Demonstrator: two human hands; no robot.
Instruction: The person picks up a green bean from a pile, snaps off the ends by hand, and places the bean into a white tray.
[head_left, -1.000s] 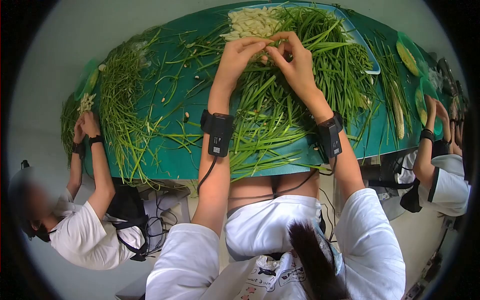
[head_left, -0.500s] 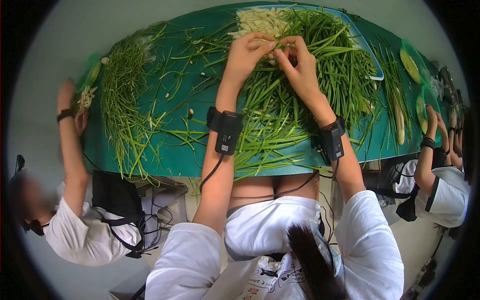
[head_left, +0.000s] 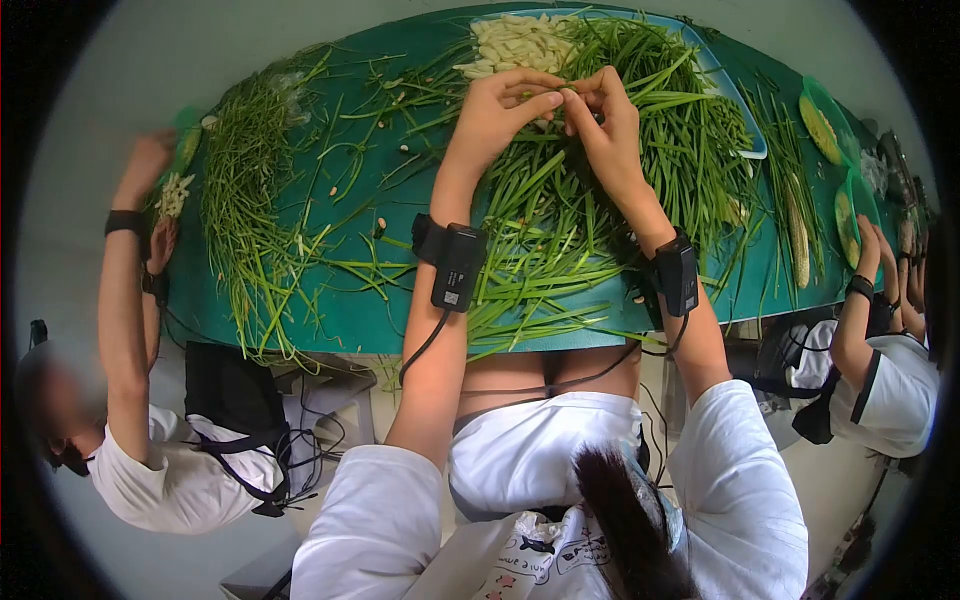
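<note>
My left hand (head_left: pixel 495 115) and my right hand (head_left: pixel 608 130) meet fingertip to fingertip over a heap of long green stalks (head_left: pixel 560 200). Both are closed in a pinch, with a bit of green stalk (head_left: pixel 566 88) showing between them; most of it is hidden by the fingers. Just behind my hands, pale whitish pieces (head_left: pixel 520 42) are piled at the left of a blue-rimmed tray (head_left: pixel 712 62). More green stalks (head_left: pixel 640 60) fill the tray's right side and spill over the front.
A pile of thin green trimmings (head_left: pixel 250 190) lies on the green table (head_left: pixel 350 240) to the left, with loose scraps between. To the right are a corn cob (head_left: pixel 797 230) and green baskets (head_left: pixel 822 120). Co-workers' arms (head_left: pixel 125 300) reach in at both sides.
My right hand has shifted slightly, and its fingers have closed in closer to my left fingertips. The left co-worker's arm has moved left.
</note>
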